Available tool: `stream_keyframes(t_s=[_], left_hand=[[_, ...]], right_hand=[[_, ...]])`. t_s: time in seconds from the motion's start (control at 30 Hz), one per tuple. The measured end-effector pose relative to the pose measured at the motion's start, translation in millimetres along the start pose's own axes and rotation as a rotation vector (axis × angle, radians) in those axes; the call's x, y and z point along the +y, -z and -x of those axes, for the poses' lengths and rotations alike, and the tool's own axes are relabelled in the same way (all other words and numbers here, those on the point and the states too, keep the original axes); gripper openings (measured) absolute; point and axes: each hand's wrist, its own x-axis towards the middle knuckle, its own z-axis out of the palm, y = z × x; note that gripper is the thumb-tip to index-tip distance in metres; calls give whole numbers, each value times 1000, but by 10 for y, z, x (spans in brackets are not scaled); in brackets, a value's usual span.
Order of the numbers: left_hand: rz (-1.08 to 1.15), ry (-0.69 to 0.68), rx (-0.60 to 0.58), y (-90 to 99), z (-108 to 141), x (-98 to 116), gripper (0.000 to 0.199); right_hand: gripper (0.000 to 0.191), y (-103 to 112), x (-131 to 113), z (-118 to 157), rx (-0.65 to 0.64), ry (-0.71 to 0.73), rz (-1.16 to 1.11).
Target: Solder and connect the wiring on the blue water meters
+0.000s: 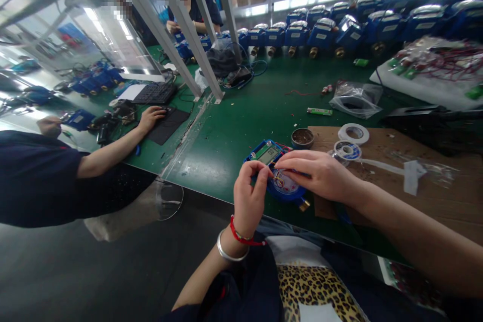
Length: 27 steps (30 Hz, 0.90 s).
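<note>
An opened blue water meter (289,196) lies on the green bench in front of me, with a brass fitting at its near end. Its circuit board carries a small LCD display (268,153), and thin yellowish wires (278,179) run across the clear round dial. My left hand (250,188) is closed in a pinch on these wires at the meter's left side. From the right, my right hand (320,173) reaches over the meter, thumb and fingers closed on the wires close to the left fingertips. The exact ends of the wires are hidden by the fingers.
Right of the meter, a solder spool (346,151) and a white tape roll (353,134) lie on cardboard (385,201). Behind stand a small round tin (302,137), a green battery (319,111) and rows of blue meters (296,34). A co-worker's hand (151,118) rests on a mouse at left.
</note>
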Motion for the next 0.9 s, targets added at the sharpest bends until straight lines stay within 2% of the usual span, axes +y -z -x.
stream_keyframes(t_s=[0.2,0.33,0.43,0.57,0.77,0.9], left_hand=[[-7,-4,-2,6,10,-7,15],[-24,-12,-2,13,27,-38,14],[-49,-32,-1,16,37,-54,14],[-63,-45,-3,21,34,-42,13],[-95,-20,5,25,3,5,12],[-125,-33,-10,24,-1,20,10]], right_hand=[[11,-155,39,15,-9,-6,-25],[6,-218,23,12,140,-116,18],[11,-282,15,36,227,-182,170],[17,-332,26,84,224,-146,345],[12,-307,-18,130,241,-138,282],[19,-305,-55,177,245,-139,244]])
